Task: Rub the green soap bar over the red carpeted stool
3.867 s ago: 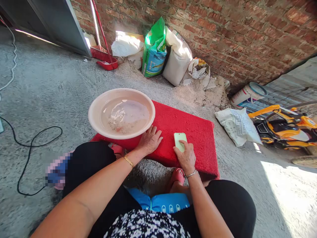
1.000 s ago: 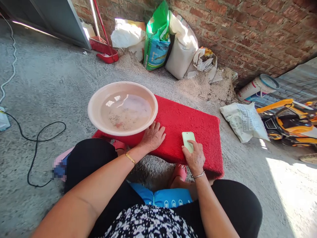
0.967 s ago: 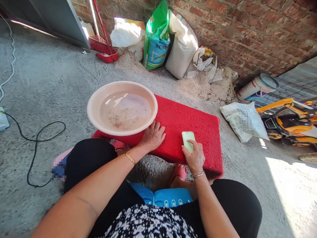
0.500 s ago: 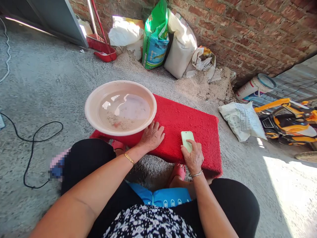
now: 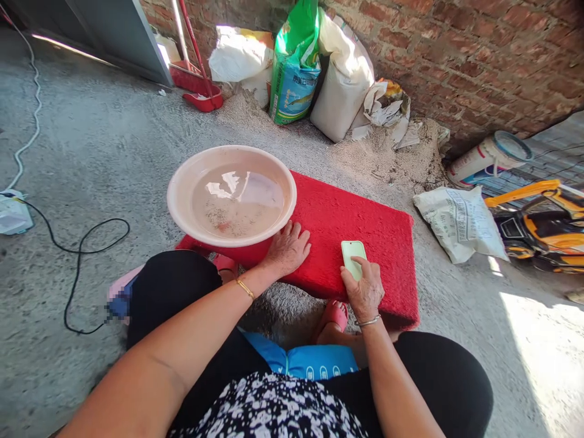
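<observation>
My left hand (image 5: pixel 288 249) lies on the red cloth-covered bench (image 5: pixel 360 213), its fingers spread and holding nothing. Close against those fingers is the rim of a pale pink basin (image 5: pixel 176 207), which stands on the bench's left part. Cloudy water (image 5: pixel 255 210) fills the lower basin, with dark specks and a small reddish bit in it. On the right part of the bench, my right hand (image 5: pixel 366 289) is closed about the lower end of a pale green phone (image 5: pixel 350 250). The thumb is at its left edge and a bent finger over its face; the palm side is hidden.
Sacks, including a green-and-blue bag (image 5: pixel 296 85) and a white sack (image 5: pixel 342 91), stand by the brick wall with spilled grain (image 5: pixel 383 158). A red dustpan (image 5: pixel 205 100), black cable (image 5: pixel 75 280), white bucket (image 5: pixel 483 161) and yellow toy excavator (image 5: pixel 542 225) are around.
The whole view has shifted slightly, so the scene appears further right and a white box on the left shows more. Both hands keep nearly the same places.
</observation>
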Demonstrator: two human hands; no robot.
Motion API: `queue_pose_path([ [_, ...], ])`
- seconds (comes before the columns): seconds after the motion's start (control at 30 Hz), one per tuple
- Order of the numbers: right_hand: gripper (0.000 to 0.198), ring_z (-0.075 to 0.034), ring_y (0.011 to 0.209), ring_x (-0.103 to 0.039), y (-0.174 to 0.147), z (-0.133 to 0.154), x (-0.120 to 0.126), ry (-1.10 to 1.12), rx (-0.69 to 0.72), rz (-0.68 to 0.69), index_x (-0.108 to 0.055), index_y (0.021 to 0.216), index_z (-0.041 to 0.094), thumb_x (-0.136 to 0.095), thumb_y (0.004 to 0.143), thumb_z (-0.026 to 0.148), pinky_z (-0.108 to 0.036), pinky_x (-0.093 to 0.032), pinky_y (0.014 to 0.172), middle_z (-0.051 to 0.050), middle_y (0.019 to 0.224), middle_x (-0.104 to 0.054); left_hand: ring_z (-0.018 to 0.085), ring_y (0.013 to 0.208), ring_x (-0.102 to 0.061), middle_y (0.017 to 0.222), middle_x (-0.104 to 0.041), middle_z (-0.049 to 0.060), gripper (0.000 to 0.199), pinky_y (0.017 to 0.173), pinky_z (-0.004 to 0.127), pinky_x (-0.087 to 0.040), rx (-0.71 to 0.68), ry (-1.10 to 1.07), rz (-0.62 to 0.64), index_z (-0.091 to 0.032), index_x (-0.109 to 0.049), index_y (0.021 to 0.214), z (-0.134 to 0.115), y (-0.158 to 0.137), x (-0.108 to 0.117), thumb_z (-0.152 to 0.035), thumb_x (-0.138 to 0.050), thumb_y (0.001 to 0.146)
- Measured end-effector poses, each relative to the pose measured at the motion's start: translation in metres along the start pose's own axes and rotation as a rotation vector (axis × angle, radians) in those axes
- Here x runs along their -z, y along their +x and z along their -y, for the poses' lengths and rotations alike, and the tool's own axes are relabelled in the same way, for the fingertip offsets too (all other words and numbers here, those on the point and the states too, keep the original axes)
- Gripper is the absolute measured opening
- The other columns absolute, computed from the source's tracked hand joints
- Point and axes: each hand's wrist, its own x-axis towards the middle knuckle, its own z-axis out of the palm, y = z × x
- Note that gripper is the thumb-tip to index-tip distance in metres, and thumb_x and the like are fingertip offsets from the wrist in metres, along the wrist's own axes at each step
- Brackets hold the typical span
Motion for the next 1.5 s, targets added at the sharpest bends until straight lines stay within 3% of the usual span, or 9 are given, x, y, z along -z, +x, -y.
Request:
queue_pose_path([
  [0.27, 0.041, -0.022, 0.089, -0.055, 0.002, 0.002, 0.003, -0.04, 0.007, 0.019, -0.068, 0.115, 0.026, -0.058, 0.083, 0.049, -0.027, -0.035, 0.063, -0.005, 0.098, -0.056, 0.032, 0.126, -0.05, 0.132, -0.057, 0.015, 0.034, 0.103, 0.047, -0.044, 0.049, -0.054, -0.022, -0.02, -0.06, 0.127, 0.001, 0.001, -0.002, -0.034, -0.049, 0.098],
  [0.47, 0.034, -0.02, 0.088, -0.056, 0.006, -0.002, 0.016, 0.03, 0.268, 0.227, -0.071, 0.112, 0.028, -0.061, 0.08, 0.037, -0.027, -0.041, 0.068, -0.004, 0.098, -0.056, 0.029, 0.122, -0.053, 0.135, -0.055, 0.014, 0.037, 0.103, 0.044, -0.044, 0.11, -0.079, -0.013, -0.02, -0.057, 0.133, 0.005, 0.003, -0.001, -0.03, -0.042, 0.101],
  [0.57, 0.038, -0.022, 0.09, -0.058, 0.013, -0.018, 0.019, 0.15, 0.146, 0.183, -0.07, 0.112, 0.026, -0.06, 0.081, 0.045, -0.031, -0.046, 0.074, -0.005, 0.1, -0.059, 0.029, 0.121, -0.053, 0.133, -0.056, 0.014, 0.034, 0.103, 0.046, -0.044, 0.091, -0.084, -0.018, -0.02, -0.06, 0.128, 0.006, 0.003, -0.002, -0.029, -0.041, 0.101],
  [0.7, 0.054, -0.027, 0.093, -0.058, 0.031, -0.042, 0.023, 0.051, -0.187, -0.046, -0.068, 0.12, 0.023, -0.06, 0.079, 0.057, -0.036, -0.046, 0.076, -0.009, 0.102, -0.06, 0.03, 0.121, -0.053, 0.13, -0.057, 0.014, 0.032, 0.103, 0.047, -0.044, 0.077, -0.082, -0.017, -0.021, -0.061, 0.124, 0.005, 0.002, -0.003, -0.028, -0.042, 0.101],
  [0.83, 0.056, -0.029, 0.093, -0.059, 0.043, -0.036, 0.024, -0.058, -0.366, -0.014, -0.066, 0.128, 0.024, -0.062, 0.081, 0.055, -0.037, -0.044, 0.076, -0.01, 0.103, -0.06, 0.03, 0.121, -0.052, 0.13, -0.057, 0.014, 0.031, 0.103, 0.048, -0.043, 0.074, -0.086, -0.02, -0.02, -0.062, 0.123, 0.004, 0.002, -0.001, -0.027, -0.042, 0.101],
  [1.07, 0.05, -0.024, 0.094, -0.061, 0.011, 0.027, 0.015, -0.12, -0.176, 0.197, -0.063, 0.133, 0.026, -0.061, 0.087, 0.045, -0.032, -0.044, 0.075, -0.009, 0.11, -0.057, 0.03, 0.12, -0.051, 0.129, -0.056, 0.013, 0.034, 0.102, 0.047, -0.042, 0.077, -0.081, 0.012, -0.021, -0.061, 0.125, 0.006, 0.004, -0.001, -0.032, -0.038, 0.103],
  [1.23, 0.047, -0.023, 0.094, -0.061, 0.006, 0.022, 0.018, 0.162, -0.009, 0.272, -0.07, 0.12, 0.024, -0.062, 0.08, 0.047, -0.032, -0.046, 0.081, -0.007, 0.103, -0.062, 0.03, 0.119, -0.052, 0.13, -0.056, 0.014, 0.033, 0.101, 0.046, -0.042, 0.077, -0.081, 0.006, -0.02, -0.061, 0.124, 0.006, 0.003, -0.001, -0.031, -0.039, 0.102],
  [1.4, 0.057, -0.029, 0.1, -0.06, 0.055, -0.021, 0.035, 0.104, -0.253, 0.039, -0.07, 0.121, 0.02, -0.061, 0.077, 0.054, -0.039, -0.046, 0.086, -0.013, 0.109, -0.065, 0.03, 0.119, -0.052, 0.129, -0.056, 0.014, 0.033, 0.101, 0.047, -0.043, 0.063, -0.095, 0.0, -0.02, -0.061, 0.125, 0.005, 0.003, -0.003, -0.03, -0.039, 0.102],
  [1.5, 0.058, -0.032, 0.101, -0.061, 0.084, -0.028, 0.035, 0.006, -0.373, 0.016, -0.067, 0.127, 0.019, -0.062, 0.079, 0.052, -0.041, -0.046, 0.085, -0.015, 0.11, -0.065, 0.03, 0.119, -0.052, 0.129, -0.056, 0.014, 0.033, 0.101, 0.048, -0.043, 0.068, -0.104, -0.005, -0.02, -0.062, 0.123, 0.005, 0.003, -0.002, -0.031, -0.038, 0.102],
])
